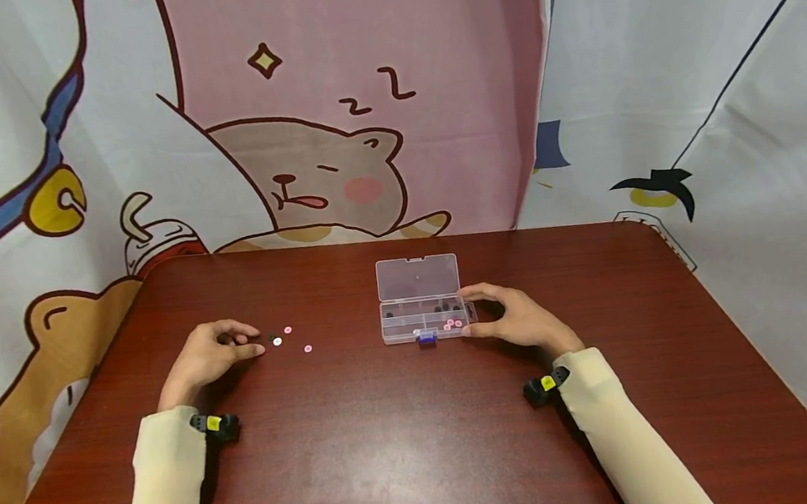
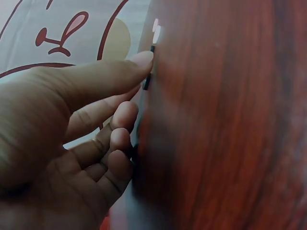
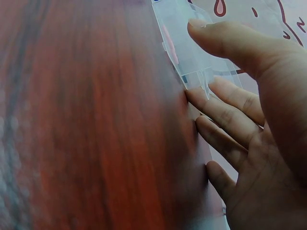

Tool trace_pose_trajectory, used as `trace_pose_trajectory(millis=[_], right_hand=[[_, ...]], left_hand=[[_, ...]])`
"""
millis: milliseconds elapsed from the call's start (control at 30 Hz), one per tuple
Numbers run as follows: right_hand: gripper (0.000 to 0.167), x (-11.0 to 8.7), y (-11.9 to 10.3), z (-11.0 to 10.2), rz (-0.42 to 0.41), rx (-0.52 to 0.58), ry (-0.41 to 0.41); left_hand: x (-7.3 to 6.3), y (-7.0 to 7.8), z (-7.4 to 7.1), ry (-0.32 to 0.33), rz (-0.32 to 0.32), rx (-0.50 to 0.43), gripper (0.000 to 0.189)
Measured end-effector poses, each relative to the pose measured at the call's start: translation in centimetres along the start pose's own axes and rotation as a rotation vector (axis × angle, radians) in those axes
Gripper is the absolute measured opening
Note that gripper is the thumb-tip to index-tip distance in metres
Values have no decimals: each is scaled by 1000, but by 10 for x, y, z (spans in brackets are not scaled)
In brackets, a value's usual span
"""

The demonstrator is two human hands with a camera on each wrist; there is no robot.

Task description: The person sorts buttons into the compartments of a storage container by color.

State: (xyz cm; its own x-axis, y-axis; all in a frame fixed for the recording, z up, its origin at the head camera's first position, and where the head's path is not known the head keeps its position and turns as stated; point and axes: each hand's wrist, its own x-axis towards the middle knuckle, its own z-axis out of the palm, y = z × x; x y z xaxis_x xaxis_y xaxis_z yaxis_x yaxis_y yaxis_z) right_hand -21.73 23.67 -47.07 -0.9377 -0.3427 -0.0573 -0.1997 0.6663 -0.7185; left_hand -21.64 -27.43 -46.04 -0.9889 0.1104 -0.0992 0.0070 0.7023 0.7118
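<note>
On the table, a clear plastic compartment box (image 1: 421, 309) stands with its lid (image 1: 417, 276) raised. Small pink pieces (image 1: 448, 325) and dark pieces (image 1: 442, 308) lie in some compartments. My right hand (image 1: 521, 320) holds the box's right end, thumb at the front corner and fingers at the back. My left hand (image 1: 210, 355) is by several loose discs, its thumb and index finger apart. A black disc (image 1: 272, 337) lies just beyond those fingertips; in the left wrist view a black disc (image 2: 146, 82) shows beside the thumb. A white disc (image 1: 278, 341) and pink discs (image 1: 308, 349) lie farther right.
A blue latch (image 1: 426, 339) sits at the box's front edge. The brown wooden table (image 1: 382, 448) stretches towards me. Behind it hangs a curtain (image 1: 361, 30) printed with cartoon animals. Each wrist wears a black camera (image 1: 224, 428) with a yellow mark.
</note>
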Motion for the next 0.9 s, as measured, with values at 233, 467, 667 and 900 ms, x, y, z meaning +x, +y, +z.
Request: trace_pose_trajectory(millis=[233,467,667,900], right_hand=[[67,0,0,0,5,8,0],[66,1,0,0,9,5,-2],[66,1,0,0,11,7,-2],[66,1,0,0,4,6,-4]], left_hand=[[0,1,0,8,-31,-1,27],[-1,-1,1,4,-85,-17,28],[-1,-1,1,20,-95,-27,26],[-1,0,2,36,-81,-7,24]])
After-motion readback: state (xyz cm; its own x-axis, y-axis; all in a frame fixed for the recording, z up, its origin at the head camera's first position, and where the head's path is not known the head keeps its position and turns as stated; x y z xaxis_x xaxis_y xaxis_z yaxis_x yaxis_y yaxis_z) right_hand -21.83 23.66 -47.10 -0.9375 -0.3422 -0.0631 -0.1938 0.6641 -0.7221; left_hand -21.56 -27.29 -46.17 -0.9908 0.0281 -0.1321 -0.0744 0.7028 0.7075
